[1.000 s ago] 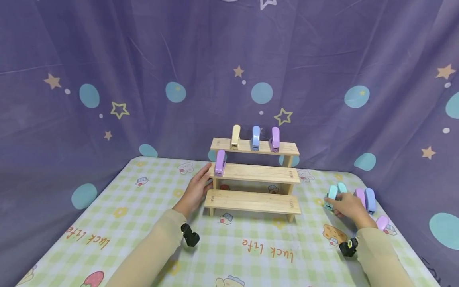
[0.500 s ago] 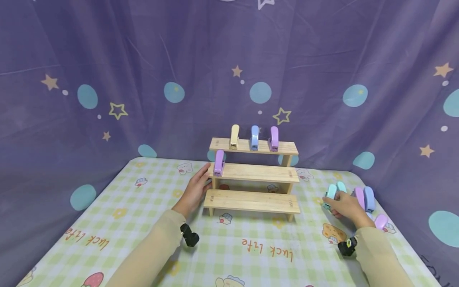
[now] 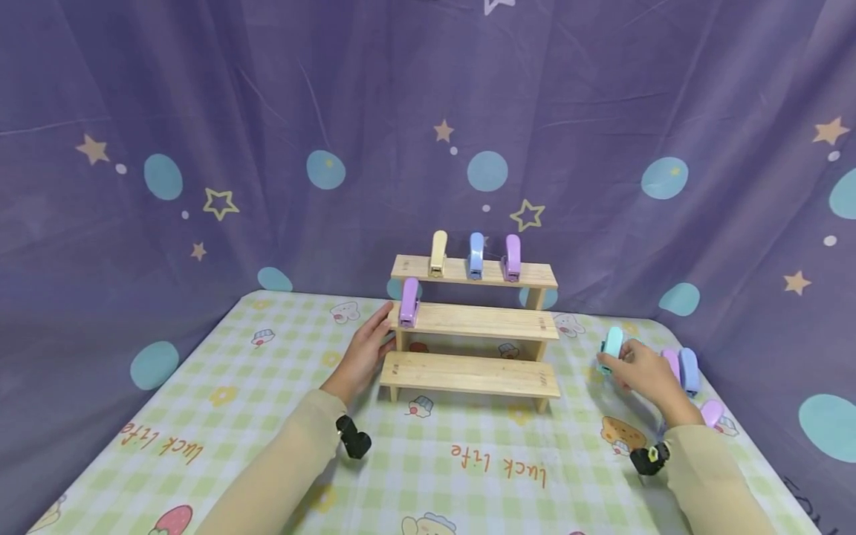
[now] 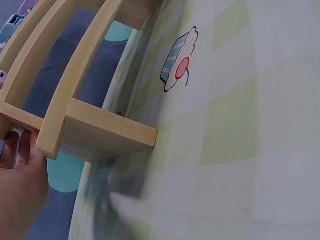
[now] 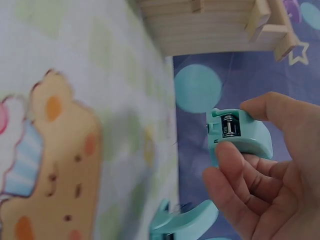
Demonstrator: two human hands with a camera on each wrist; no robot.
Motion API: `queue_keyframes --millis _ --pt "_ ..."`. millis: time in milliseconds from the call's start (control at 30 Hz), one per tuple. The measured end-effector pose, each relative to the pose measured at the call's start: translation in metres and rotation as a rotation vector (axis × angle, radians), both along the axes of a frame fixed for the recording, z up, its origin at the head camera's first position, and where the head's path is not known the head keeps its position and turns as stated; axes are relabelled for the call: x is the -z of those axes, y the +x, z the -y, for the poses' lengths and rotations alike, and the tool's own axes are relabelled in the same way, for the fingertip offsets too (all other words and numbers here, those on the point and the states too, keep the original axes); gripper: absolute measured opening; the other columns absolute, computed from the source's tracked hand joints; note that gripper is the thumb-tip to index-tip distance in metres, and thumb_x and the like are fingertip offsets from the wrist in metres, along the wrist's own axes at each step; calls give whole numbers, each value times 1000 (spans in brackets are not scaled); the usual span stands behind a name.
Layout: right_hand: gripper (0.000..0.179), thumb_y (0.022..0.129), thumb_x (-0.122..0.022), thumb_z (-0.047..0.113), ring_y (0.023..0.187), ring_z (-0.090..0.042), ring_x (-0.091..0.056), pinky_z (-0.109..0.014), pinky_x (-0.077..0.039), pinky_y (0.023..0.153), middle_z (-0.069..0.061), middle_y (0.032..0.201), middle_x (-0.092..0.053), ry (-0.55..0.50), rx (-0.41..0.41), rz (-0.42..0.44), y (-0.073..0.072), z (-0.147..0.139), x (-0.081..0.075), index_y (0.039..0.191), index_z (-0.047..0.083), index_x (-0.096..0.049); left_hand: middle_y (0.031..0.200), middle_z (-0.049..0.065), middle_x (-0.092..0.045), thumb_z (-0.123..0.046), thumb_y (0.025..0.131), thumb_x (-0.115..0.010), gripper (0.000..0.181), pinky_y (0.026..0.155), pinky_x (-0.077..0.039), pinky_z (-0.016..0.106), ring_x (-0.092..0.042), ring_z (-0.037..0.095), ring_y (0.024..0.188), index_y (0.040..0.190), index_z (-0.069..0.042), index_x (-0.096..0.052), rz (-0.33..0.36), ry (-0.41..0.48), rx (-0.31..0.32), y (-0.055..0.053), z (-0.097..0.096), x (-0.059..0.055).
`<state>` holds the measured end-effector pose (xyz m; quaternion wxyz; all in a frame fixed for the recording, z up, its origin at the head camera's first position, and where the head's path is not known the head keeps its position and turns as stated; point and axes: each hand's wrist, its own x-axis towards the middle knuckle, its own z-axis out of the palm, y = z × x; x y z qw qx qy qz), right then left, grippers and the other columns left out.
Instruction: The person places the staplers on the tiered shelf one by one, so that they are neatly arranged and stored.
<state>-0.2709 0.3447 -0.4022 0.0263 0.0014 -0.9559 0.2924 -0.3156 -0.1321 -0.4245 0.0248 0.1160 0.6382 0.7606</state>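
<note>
My right hand [image 3: 645,375] pinches a turquoise mini stapler [image 3: 611,348] between thumb and fingers, at the right of the table. In the right wrist view the held stapler [image 5: 240,131] shows a metal spring in its body, and a second turquoise stapler [image 5: 185,222] stands below it. My left hand [image 3: 363,355] rests its fingers against the left end of a three-step wooden display shelf [image 3: 478,321]; its fingertips [image 4: 24,145] touch the wood in the left wrist view. A purple stapler [image 3: 409,303] stands at the left of the middle step.
On the top step stand a cream stapler [image 3: 438,254], a blue stapler [image 3: 475,256] and a purple stapler [image 3: 512,258]. Right of my right hand are another blue stapler [image 3: 689,371] and a purple one [image 3: 712,411] near the table edge. A checked cloth [image 3: 267,416] covers the table.
My right hand has raised the turquoise stapler a little off its spot, away from the second turquoise one. The left hand has stayed at the shelf's end.
</note>
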Motion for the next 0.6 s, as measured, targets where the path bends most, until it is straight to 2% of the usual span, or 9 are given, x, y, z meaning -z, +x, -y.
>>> queue_keyframes --millis 200,400,600 --pt "49 97 -59 53 64 -17 -59 -31 -46 59 -6 76 -68 20 -10 -72 4 12 -18 99 6 -48 160 10 -32 -21 111 -37 52 119 -31 45 -35 31 142 161 -14 -24 5 0 -11 0 0 1" --pt "47 98 -60 50 64 -19 -60 -32 -47 52 -7 81 -68 16 -28 -142 8 27 -37 102 5 -49 160 9 -31 -21 111 -38 52 119 -29 46 -34 31 143 160 -14 -25 3 0 -14 0 -1 0" --pt "46 97 -62 49 64 -20 -54 -32 -44 53 -7 81 -65 31 -51 -224 10 42 -53 99 4 -51 161 8 -31 -21 111 -38 51 120 -29 45 -34 31 143 160 -14 -25 12 -11 -21 0 -1 0"
